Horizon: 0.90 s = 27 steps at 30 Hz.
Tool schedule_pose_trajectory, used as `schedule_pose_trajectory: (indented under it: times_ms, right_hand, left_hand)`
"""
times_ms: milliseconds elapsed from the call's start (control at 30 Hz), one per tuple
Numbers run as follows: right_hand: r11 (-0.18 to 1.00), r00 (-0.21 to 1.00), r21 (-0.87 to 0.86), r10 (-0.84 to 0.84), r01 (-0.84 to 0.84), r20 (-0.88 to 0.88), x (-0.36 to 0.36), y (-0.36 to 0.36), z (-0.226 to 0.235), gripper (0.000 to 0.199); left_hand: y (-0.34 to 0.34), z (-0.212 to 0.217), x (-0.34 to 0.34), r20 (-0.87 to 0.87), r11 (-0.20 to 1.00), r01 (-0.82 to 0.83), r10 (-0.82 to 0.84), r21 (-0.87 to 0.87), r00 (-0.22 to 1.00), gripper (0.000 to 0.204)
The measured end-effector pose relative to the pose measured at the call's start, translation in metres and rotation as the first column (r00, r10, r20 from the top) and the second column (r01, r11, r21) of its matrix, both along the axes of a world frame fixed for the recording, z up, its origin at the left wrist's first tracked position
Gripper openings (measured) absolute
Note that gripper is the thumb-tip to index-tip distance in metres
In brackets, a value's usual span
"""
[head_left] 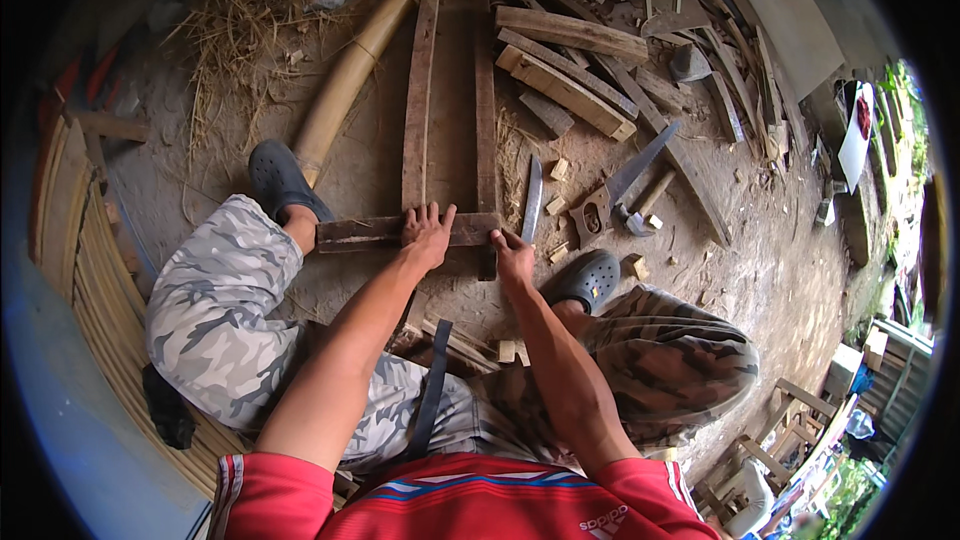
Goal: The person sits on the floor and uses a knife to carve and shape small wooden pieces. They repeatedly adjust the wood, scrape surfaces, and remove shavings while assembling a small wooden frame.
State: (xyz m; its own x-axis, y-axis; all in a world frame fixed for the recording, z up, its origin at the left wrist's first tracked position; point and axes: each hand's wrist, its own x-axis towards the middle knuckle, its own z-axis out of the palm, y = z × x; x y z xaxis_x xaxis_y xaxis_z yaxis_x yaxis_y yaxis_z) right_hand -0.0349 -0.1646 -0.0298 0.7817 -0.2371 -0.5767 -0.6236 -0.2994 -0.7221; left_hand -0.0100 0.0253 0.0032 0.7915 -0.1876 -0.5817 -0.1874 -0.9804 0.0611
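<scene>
While I watch from the head camera, a short wooden crosspiece (400, 231) lies flat on the dirt ground (790, 270) between the person's two feet, laid across the near ends of two long wooden slats (418, 100) that run away from the body. My view shows the left hand (428, 232) spread open, fingers fanned and palm pressing down on the crosspiece near its middle. At the crosspiece's right end the right hand (514, 256) has its fingers curled against the corner where it meets the right slat; I cannot tell whether it pinches anything. Dark clogs sit just beside either end, the left clog (283, 180) touching the left tip and the right clog (587, 280) near the right hand. Right of the slats, a long-bladed knife (532, 200) lies on the ground, with a handsaw (622, 186) and a hammer (640, 208) close by. Far left, a thick bamboo pole (352, 75) slants beside the frame. Loose planks (566, 80) and offcuts pile up at the far right, and split bamboo strips (95, 270) lie along the left.
</scene>
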Motion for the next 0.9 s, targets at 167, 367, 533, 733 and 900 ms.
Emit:
schedule_pose_trajectory:
  times_ms: [167, 367, 533, 733, 900]
  right_hand:
    - [0.999, 0.995, 0.028, -0.047, 0.045, 0.090, -0.004, -0.008, -0.015, 0.037]
    - [0.772, 0.904, 0.479, -0.408, 0.417, -0.130, -0.042, -0.015, -0.003, 0.020]
    - [0.509, 0.734, 0.532, -0.412, 0.676, -0.540, -0.071, 0.000, 0.002, 0.028]
    - [0.134, 0.550, 0.566, -0.493, 0.814, -0.674, -0.076, 0.030, -0.021, 0.034]
    - [-0.002, 0.538, 0.585, -0.392, 0.811, -0.747, -0.072, 0.053, -0.031, 0.014]
  left_hand:
    - [-0.001, 0.006, 0.005, -0.099, 1.000, -0.022, 0.023, 0.014, 0.995, 0.099]
    - [-0.002, 0.005, 0.007, -0.072, 0.997, 0.055, -0.051, 0.048, 0.996, 0.099]
    - [-0.003, 0.001, 0.008, -0.085, 0.996, 0.044, -0.037, 0.078, 0.996, 0.102]
    - [-0.001, 0.001, 0.012, -0.153, 0.998, 0.018, -0.007, 0.068, 0.988, 0.106]
    - [0.000, 0.009, 0.018, -0.233, 0.996, 0.041, -0.023, 0.074, 0.972, 0.111]
